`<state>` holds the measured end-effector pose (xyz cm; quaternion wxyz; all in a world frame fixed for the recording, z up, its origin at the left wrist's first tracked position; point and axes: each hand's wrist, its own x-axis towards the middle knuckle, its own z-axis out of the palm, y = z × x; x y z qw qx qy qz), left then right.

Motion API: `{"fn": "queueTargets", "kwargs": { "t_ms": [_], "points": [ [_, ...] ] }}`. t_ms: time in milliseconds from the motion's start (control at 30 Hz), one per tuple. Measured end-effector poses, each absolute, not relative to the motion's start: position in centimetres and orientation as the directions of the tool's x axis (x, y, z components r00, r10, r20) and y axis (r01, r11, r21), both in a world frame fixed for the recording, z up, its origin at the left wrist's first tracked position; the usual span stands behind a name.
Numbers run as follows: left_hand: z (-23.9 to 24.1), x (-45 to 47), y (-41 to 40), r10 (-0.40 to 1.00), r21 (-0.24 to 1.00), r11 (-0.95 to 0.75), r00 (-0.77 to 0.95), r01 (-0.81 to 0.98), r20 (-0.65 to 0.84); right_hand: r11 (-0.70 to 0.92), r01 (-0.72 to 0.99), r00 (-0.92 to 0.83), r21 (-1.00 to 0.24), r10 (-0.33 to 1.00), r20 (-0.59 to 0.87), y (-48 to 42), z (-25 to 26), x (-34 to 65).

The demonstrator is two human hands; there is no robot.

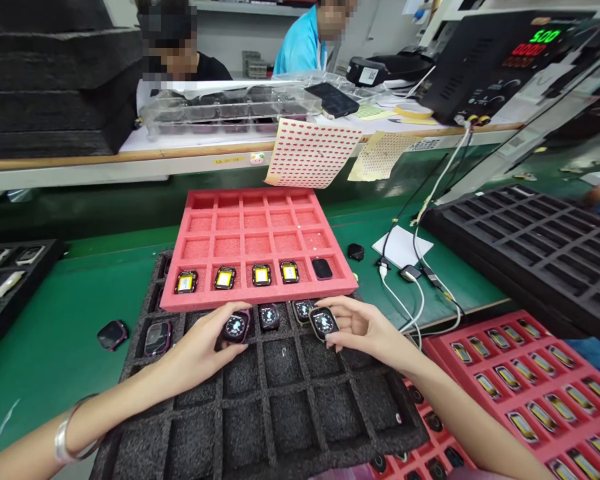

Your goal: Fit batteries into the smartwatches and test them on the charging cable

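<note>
Grasping a purple-rimmed watch [237, 326] in my left hand [214, 341] and a pale-rimmed watch [324, 323] in my right hand [366, 330], I have both over the near black tray [291, 417].

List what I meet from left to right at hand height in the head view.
Left black foam tray, loose purple-framed square watch, dark-screened purple-framed watch in central black foam tray, lit purple-framed watch in left hand, lit black-framed watch, lit pale-framed watch in right hand, red foam tray.
</note>
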<state>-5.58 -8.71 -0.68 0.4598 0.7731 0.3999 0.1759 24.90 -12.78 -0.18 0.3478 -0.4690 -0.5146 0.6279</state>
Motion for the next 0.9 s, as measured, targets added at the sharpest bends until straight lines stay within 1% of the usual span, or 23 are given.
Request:
{"fn": "queueTargets", "kwargs": {
  "t_ms": [100, 167, 200, 267, 333, 400, 533, 633, 733, 900],
  "points": [
    [-0.6, -8.2, -9.7, 0.803, 0.764, -0.282, 0.578, 0.581, -0.143, -0.148, 0.238, -0.215, -0.96, 0.956, -0.201, -13.2, -1.1, 27.0],
    [-0.5, -10.3, -10.4, 0.83, 0.695, -0.269, 0.526, 0.667, -0.185, -0.053, 0.452, -0.125, -0.891, 0.985, -0.122, -13.4, -1.8, 28.2],
    [-0.5, -11.4, -10.8, 0.845, 0.654, -0.263, 0.497, 0.709, -0.199, 0.011, 0.564, -0.102, -0.826, 0.993, -0.057, -13.5, -2.1, 28.6],
    [-0.4, -13.5, -11.4, 0.869, 0.573, -0.266, 0.45, 0.775, -0.205, 0.15, 0.737, -0.121, -0.659, 0.989, 0.09, -13.4, -2.6, 29.1],
    [-0.3, -15.3, -11.8, 0.879, 0.518, -0.287, 0.436, 0.806, -0.192, 0.269, 0.82, -0.188, -0.505, 0.96, 0.207, -13.2, -2.9, 29.0],
    [-0.3, -16.5, -12.1, 0.878, 0.492, -0.32, 0.449, 0.81, -0.167, 0.34, 0.857, -0.258, -0.387, 0.934, 0.249, -12.9, -2.9, 28.8],
    [-0.9, -17.4, -12.5, 0.861, 0.466, -0.379, 0.49, 0.799, -0.139, 0.384, 0.906, -0.351, -0.18, 0.917, 0.187, -12.0, -2.3, 28.8],
    [-1.5, -17.5, -12.9, 0.877, 0.454, -0.383, 0.471, 0.804, -0.094, 0.431, 0.898, -0.411, -0.091, 0.894, 0.177, -11.4, -1.5, 28.9],
    [-1.4, -17.8, -13.4, 0.882, 0.447, -0.386, 0.465, 0.807, -0.077, 0.512, 0.854, -0.485, -0.092, 0.848, 0.214, -10.8, -0.2, 28.0],
    [0.0, -18.2, -14.1, 0.835, 0.432, -0.45, 0.54, 0.782, -0.108, 0.701, 0.687, -0.653, -0.191, 0.711, 0.26, -8.8, 3.2, 24.0]
  ]
}}
